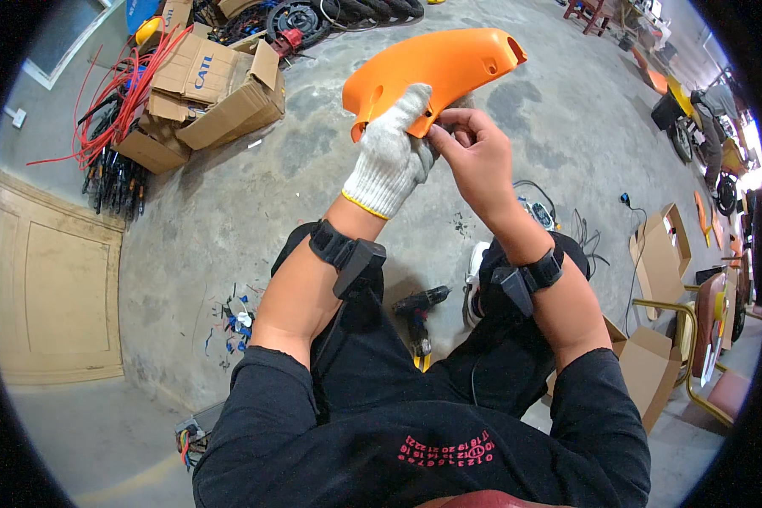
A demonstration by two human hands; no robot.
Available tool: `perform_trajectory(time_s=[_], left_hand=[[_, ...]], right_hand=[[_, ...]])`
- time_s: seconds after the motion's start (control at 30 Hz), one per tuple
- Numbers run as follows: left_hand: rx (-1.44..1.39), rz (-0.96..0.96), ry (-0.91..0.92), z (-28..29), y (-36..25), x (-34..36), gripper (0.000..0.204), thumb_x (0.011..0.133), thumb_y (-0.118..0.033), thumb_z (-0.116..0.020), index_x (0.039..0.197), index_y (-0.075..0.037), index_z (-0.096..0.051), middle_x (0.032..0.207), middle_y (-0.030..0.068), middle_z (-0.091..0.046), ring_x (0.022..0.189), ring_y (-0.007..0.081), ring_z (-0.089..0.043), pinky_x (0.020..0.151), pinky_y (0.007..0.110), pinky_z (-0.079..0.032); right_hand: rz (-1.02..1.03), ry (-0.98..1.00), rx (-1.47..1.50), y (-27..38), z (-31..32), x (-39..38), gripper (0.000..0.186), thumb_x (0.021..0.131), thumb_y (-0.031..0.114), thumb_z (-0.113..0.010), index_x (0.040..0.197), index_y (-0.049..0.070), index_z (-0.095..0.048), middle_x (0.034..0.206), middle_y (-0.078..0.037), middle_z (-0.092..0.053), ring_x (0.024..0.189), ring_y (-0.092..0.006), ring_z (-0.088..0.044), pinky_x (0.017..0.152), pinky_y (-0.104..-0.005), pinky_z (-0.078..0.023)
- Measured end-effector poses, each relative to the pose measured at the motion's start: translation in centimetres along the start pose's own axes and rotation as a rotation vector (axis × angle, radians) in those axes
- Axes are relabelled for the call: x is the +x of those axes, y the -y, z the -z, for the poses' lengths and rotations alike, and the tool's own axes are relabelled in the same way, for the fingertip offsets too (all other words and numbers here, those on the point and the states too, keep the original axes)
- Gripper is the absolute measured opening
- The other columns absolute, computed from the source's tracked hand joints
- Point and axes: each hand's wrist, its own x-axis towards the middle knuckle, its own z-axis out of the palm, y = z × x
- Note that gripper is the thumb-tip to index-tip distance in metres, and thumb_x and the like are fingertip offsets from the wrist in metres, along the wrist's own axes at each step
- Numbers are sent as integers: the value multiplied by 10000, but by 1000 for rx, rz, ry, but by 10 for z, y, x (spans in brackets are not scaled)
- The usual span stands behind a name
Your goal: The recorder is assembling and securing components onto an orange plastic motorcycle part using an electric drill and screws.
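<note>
An orange curved plastic panel (432, 63), with several holes and a notched end, is held up near the top centre. My left hand (389, 157), in a white knit glove, grips its lower left part, the thumb over its face. My bare right hand (474, 161) is closed at the lower edge beside the glove, thumb and fingertips pressed there; whatever sits between them is too small to make out. Below, between my legs, a black and red drill (416, 309) lies on the floor.
Cardboard boxes (229, 114) with red cables (93, 118) and tyres (296, 21) stand upper left. Small scraps (237, 322) lie lower left on the concrete floor (195, 220). At right are flattened cardboard (660, 254), a chair (711, 389) and a person (711, 127) by a two-wheeler.
</note>
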Motion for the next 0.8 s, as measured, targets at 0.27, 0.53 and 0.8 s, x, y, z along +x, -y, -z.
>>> perform_trajectory(time_s=[0.27, 0.53, 0.8], left_hand=[[53, -44, 19, -2, -1, -5, 211, 968, -124, -603, 1154, -25, -585, 1059, 84, -654, 941, 226, -677, 785, 344, -582], [69, -35, 32, -1, -2, -4, 192, 969, -121, -600, 1130, -16, -593, 1036, 87, -660, 886, 222, -683, 739, 331, -588], [58, 3, 60, 5, -3, -3, 317, 984, -161, -577, 1248, 8, -525, 1128, 139, -649, 956, 277, -672, 797, 397, -581]], right_hand=[[5, -47, -1, 2, -2, -3, 182, 810, 86, -750, 938, -21, -676, 607, 30, -438, 565, -53, -388, 519, -232, -354], [45, -61, -32, 6, -1, -3, 175, 793, 91, -768, 908, 0, -672, 622, 21, -476, 577, -60, -412, 532, -234, -380], [70, -33, -52, 8, 1, -2, 185, 775, 95, -785, 889, 3, -671, 643, 5, -515, 588, -61, -434, 548, -232, -401]])
